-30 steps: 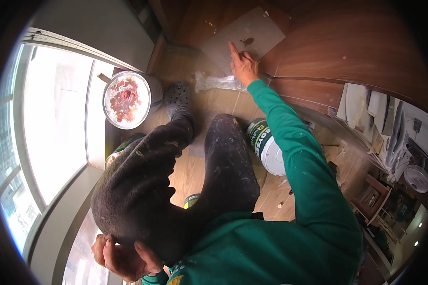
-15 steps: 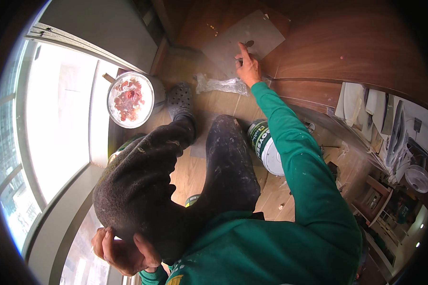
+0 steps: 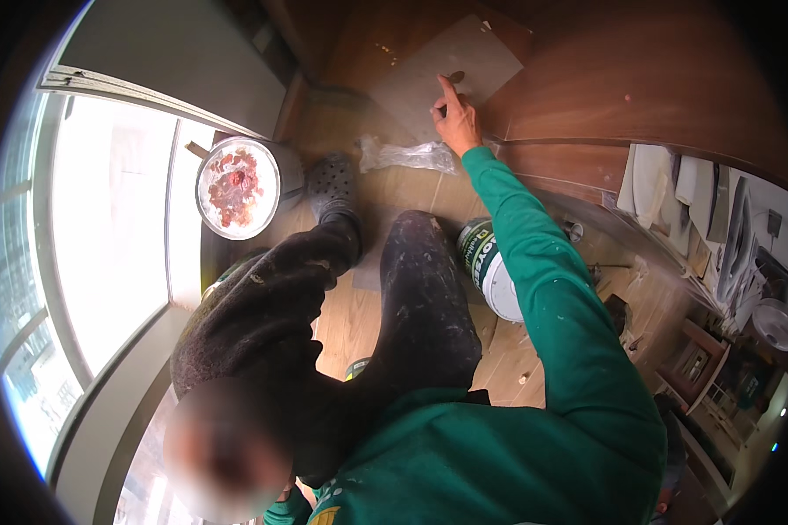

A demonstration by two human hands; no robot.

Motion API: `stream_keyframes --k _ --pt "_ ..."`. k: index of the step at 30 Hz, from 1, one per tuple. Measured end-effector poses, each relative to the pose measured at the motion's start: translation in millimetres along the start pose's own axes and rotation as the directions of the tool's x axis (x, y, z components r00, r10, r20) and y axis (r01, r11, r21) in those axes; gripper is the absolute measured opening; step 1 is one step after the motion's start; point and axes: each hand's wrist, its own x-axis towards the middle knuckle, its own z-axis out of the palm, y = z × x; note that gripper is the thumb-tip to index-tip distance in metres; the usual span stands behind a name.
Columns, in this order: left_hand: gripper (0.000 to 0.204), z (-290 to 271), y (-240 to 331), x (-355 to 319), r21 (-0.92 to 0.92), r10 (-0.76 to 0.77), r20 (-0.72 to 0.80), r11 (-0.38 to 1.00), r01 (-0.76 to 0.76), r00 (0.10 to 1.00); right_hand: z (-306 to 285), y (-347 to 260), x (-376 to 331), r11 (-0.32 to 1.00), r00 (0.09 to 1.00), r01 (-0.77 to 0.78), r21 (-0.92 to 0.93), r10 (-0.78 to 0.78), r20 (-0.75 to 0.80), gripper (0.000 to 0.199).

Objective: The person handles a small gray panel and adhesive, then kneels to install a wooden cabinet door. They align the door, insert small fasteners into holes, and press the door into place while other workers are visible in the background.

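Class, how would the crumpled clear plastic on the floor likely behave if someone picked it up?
The clear plastic would probably sag and flop, since it lies in loose folds. It is likely light, as it looks thin and see-through. Its shiny surface may feel slippery.

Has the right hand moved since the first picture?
Yes, rightward: judged against the grey sheet, the right hand has shifted so its index fingertip, earlier well left of the dark patch, is now by that patch's left edge.

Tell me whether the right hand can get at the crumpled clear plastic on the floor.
Probably yes: the crumpled clear plastic lies close by the right hand, on its left, and nothing visible stands between them.
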Motion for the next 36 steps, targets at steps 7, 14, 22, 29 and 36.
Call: stream_keyframes --k 7,14,22,29,36 --pt "0.048 2 4 0 0.011 0.003 -0.002 1.0 -0.003 1.0 -2 1 -4 0.996 0.998 -0.058 0.071 0.057 0.008 0.071" --pt "0.046 3 6 2 0.013 0.006 0.005 1.0 -0.006 1.0 -6 0 -8 0.993 0.998 -0.055 0.1 0.055 0.004 0.074" --pt "0.046 5 5 4 0.021 0.04 -0.012 0.999 -0.04 0.999 -8 3 -11 0.998 0.998 -0.044 0.046 0.042 0.038 0.078" --pt "0.045 6 5 2 0.002 0.03 -0.038 1.0 -0.03 0.999 -9 7 -12 1.0 0.999 0.014 0.007 -0.015 0.04 0.08" --pt "0.044 6 5 3 0.026 0.043 -0.036 0.999 -0.042 0.998 -16 -4 3 0.917 0.916 -0.386 -0.103 0.394 0.07 0.086"
